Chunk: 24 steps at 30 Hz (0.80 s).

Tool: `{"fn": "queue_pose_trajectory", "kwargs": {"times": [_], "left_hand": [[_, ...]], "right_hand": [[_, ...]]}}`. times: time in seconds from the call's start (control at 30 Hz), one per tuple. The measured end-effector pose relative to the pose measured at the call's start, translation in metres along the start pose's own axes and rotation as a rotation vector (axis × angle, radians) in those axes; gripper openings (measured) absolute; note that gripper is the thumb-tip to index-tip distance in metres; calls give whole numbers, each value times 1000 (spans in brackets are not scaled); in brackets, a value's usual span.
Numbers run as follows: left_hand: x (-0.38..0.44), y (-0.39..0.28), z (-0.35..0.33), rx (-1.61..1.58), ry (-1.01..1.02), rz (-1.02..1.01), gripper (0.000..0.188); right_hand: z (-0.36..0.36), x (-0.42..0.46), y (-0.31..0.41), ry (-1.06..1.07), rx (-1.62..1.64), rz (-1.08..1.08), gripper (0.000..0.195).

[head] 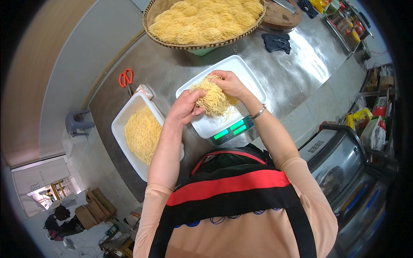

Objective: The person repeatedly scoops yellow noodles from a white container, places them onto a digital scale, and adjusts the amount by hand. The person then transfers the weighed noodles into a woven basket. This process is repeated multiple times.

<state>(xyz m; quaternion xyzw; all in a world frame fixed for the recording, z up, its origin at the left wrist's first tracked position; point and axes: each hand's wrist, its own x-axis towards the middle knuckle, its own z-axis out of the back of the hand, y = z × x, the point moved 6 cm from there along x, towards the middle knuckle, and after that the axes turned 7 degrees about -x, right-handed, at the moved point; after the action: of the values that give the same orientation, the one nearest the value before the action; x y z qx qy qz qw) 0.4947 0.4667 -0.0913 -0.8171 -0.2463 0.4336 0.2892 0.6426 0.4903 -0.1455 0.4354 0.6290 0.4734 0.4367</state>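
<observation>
Both my hands hold a loose bundle of thin yellow noodles above a white plastic tray. My left hand grips its left side with the thumb on top; my right hand pinches its upper right edge. Under the bundle, a few loose strands and some noodles lie in the tray. The tray rests on a digital scale with lit green displays. To the left stands a deep white plastic tub holding a heap of noodles, partly behind my left forearm.
A round woven basket full of noodle nests stands at the back of the steel table. Red-handled scissors lie behind the tub. A dark cloth, a round wooden board and a rack of jars are at the back right.
</observation>
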Motion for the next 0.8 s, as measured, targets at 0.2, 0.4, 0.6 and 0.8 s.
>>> {"fn": "queue_pose_trajectory", "kwargs": {"times": [0.2,0.4,0.6,0.8], "left_hand": [[21,8,-18,-420,244,-185,29],[22,-7,-13,-298,26,-422,22],[10,-26,1,621,-309,-797,20],[20,-21,21,1283,-385,-621,21]], "right_hand": [[-14,-6,-9,-18,357,-155,48],[-23,-19,-6,25,403,-219,55],[-29,-33,23,381,-396,-105,39],[-30,-36,56,297,-1061,171,36]]}}
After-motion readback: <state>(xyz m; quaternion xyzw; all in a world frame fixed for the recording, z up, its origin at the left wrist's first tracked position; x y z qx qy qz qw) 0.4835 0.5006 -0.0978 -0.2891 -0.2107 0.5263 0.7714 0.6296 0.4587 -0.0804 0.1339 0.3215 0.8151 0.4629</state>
